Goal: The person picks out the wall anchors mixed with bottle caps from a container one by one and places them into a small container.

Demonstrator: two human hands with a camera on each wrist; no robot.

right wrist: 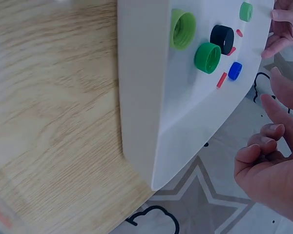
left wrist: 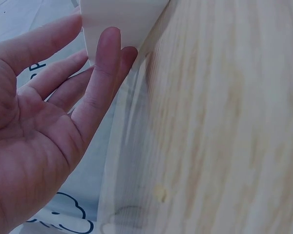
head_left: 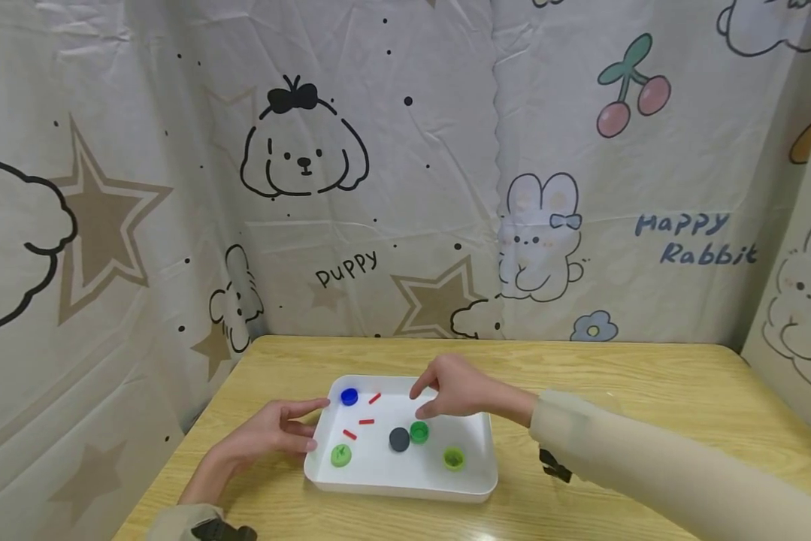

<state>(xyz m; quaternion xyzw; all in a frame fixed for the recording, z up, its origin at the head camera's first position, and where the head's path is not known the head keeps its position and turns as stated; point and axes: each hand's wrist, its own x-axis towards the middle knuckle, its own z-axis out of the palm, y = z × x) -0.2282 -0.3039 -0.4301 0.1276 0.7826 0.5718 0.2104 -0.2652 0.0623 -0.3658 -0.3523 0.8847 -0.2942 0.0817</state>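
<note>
A white tray (head_left: pixel 351 482) lies on the table with several bottle caps in it. Fingers of my left hand (head_left: pixel 270 432) touch its left wall and rim, fairly straight, as the left wrist view also shows. My right hand (head_left: pixel 455 387) hovers over the tray's far side, thumb and index finger apart with nothing between them. Nearest below it is a green cap (head_left: pixel 419 432) beside a dark grey cap (head_left: pixel 399 439). A yellow-green cap (head_left: pixel 454 459) sits at the right, a blue cap (head_left: pixel 349 397) far left, a light green cap (head_left: pixel 340 455) near left.
Three short red sticks lie in the tray's left half, one of them a red stick (head_left: pixel 367 421) near the middle. Wood-grained table (head_left: pixel 581 466) surrounds the tray. A printed cloth curtain (head_left: pixel 439 188) hangs behind and at the sides.
</note>
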